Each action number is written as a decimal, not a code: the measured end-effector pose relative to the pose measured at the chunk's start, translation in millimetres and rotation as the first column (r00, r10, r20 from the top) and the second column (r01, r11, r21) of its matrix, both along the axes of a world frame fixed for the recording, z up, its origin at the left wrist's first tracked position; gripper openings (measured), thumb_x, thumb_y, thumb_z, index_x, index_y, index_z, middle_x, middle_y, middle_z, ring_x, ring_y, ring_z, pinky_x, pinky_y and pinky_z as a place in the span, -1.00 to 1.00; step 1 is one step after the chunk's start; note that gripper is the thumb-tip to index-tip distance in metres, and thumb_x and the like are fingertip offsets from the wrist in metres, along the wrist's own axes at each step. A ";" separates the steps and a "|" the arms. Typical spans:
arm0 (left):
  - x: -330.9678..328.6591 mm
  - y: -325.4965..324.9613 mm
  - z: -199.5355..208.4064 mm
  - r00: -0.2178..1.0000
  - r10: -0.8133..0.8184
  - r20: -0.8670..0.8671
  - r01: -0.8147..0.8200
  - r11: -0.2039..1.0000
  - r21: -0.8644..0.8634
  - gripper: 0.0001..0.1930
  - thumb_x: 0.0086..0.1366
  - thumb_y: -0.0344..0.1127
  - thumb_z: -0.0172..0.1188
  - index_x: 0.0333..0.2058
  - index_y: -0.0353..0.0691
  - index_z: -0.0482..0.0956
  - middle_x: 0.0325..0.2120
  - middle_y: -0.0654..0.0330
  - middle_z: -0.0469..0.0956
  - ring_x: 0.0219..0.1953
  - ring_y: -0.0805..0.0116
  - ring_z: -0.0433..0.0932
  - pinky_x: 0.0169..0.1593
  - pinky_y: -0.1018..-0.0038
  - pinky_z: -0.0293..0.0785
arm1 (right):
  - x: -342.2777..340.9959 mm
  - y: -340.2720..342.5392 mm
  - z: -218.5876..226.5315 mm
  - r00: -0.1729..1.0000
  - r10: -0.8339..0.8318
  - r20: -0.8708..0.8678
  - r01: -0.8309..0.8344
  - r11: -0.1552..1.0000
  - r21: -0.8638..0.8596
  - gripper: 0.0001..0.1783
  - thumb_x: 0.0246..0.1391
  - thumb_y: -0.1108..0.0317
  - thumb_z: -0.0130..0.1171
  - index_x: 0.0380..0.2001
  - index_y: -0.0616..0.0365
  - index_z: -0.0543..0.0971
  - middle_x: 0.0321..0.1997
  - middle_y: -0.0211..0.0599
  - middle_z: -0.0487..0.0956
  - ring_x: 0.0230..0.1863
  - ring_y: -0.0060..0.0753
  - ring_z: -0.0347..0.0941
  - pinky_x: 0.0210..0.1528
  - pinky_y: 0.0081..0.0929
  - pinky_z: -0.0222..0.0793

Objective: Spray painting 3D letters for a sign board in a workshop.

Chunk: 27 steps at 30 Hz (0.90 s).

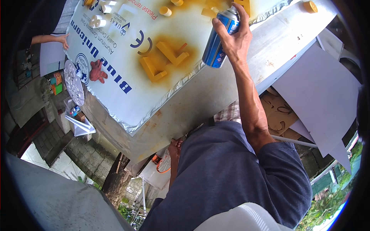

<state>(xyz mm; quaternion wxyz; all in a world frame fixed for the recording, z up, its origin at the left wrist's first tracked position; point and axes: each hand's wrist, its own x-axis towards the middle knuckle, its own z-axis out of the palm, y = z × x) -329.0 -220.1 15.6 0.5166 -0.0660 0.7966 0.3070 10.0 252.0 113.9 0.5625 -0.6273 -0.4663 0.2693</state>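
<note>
Right hand (236, 40) clasps the spray can (214, 48), probably rigid, best held high; I can't tell what's in my left hand (175, 147).

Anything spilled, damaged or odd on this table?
Yes: yellow-brown haze stains the pale sheet around the yellow angular pieces, like stray paint. Rust-coloured marks spot the metal tabletop. A crumpled reddish item, unclear what, lies near the sheet's left edge, unlike anything around it.

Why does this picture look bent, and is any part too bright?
Head view throughout: the fisheye lens rounds the scene inside black corners and bends straight edges near the rim; the metal table carries a pale sheen; foliage at lower right borders washed-out brightness; the spray can looks fairly sharp.
</note>
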 end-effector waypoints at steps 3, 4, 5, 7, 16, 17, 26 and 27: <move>5.9 6.3 6.6 0.998 -0.048 -0.037 0.048 0.999 -0.020 -0.69 0.56 -0.15 0.01 -0.25 -0.28 0.54 -0.35 0.14 0.67 -0.29 0.34 0.61 -0.08 0.31 0.55 | 4.7 -3.2 0.6 0.980 -0.017 -0.200 0.024 0.999 0.033 -0.21 0.06 0.04 0.33 0.33 0.05 0.36 -0.03 0.08 0.56 -0.14 -0.07 0.63 -0.11 -0.13 0.69; 7.5 8.4 8.1 0.999 -0.019 -0.033 0.019 1.000 0.008 -0.68 0.56 -0.14 0.01 -0.25 -0.29 0.54 -0.36 0.13 0.67 -0.30 0.34 0.62 -0.09 0.31 0.55 | 8.5 -6.5 2.6 0.903 -0.069 -0.423 0.094 0.995 0.038 -0.31 0.09 0.16 0.38 0.25 0.12 0.41 -0.11 -0.09 0.60 -0.22 -0.29 0.60 -0.13 -0.27 0.62; 9.3 10.1 8.6 0.999 -0.012 -0.039 0.012 1.000 0.008 -0.68 0.56 -0.14 0.01 -0.25 -0.29 0.54 -0.36 0.13 0.67 -0.30 0.34 0.62 -0.09 0.31 0.55 | 5.6 -10.0 3.8 0.795 -0.086 -0.601 0.137 0.990 0.040 -0.31 0.08 0.16 0.39 0.25 0.11 0.42 -0.05 -0.07 0.58 -0.18 -0.30 0.58 -0.10 -0.29 0.60; 11.3 13.5 8.3 0.995 0.088 -0.037 -0.090 0.995 -0.051 -0.66 0.56 -0.14 -0.01 -0.26 -0.32 0.53 -0.34 0.10 0.67 -0.31 0.30 0.62 -0.08 0.30 0.56 | 9.2 -16.9 8.1 0.640 -0.086 -0.764 0.068 0.996 -0.055 -0.26 0.07 0.18 0.38 0.30 0.09 0.38 0.07 -0.03 0.49 -0.02 -0.29 0.53 -0.02 -0.32 0.55; -1.0 2.8 -2.4 0.963 0.249 0.106 -0.251 0.968 0.007 -0.69 0.57 -0.16 -0.01 -0.11 -0.34 0.50 -0.25 0.05 0.66 -0.25 0.23 0.60 -0.02 0.25 0.56 | 23.7 -27.6 23.9 0.867 0.223 -0.445 -0.127 0.964 0.234 -0.11 0.12 0.13 0.33 0.41 0.11 0.15 0.04 -0.09 0.52 -0.10 -0.22 0.61 -0.14 -0.25 0.67; -3.5 1.0 -3.0 0.945 0.281 0.167 -0.290 0.957 0.031 -0.70 0.56 -0.15 0.00 -0.11 -0.32 0.50 -0.24 0.06 0.66 -0.25 0.24 0.60 -0.01 0.25 0.55 | 22.7 -26.9 25.5 0.776 0.145 -0.614 -0.071 0.987 0.143 -0.13 0.11 0.12 0.35 0.39 0.10 0.19 0.03 -0.07 0.52 -0.11 -0.23 0.61 -0.17 -0.28 0.67; -23.9 -7.4 6.4 0.977 0.197 0.077 -0.197 0.980 -0.005 -0.73 0.55 -0.11 0.01 -0.11 -0.19 0.52 -0.24 0.15 0.68 -0.22 0.29 0.59 -0.02 0.28 0.49 | -5.9 -7.6 17.4 0.968 -0.043 -0.249 0.024 0.997 -0.076 -0.21 0.09 -0.02 0.37 0.31 0.06 0.36 0.17 0.10 0.51 0.21 0.02 0.46 0.20 -0.10 0.41; -26.9 -8.0 5.4 0.975 0.206 0.089 -0.205 0.979 -0.019 -0.73 0.55 -0.10 0.02 -0.12 -0.18 0.52 -0.24 0.16 0.68 -0.22 0.29 0.59 -0.02 0.28 0.49 | -9.7 -1.6 12.3 0.984 -0.055 -0.171 0.056 0.998 0.000 -0.20 0.08 0.00 0.38 0.32 0.06 0.35 0.18 0.13 0.52 0.21 0.05 0.47 0.20 -0.07 0.41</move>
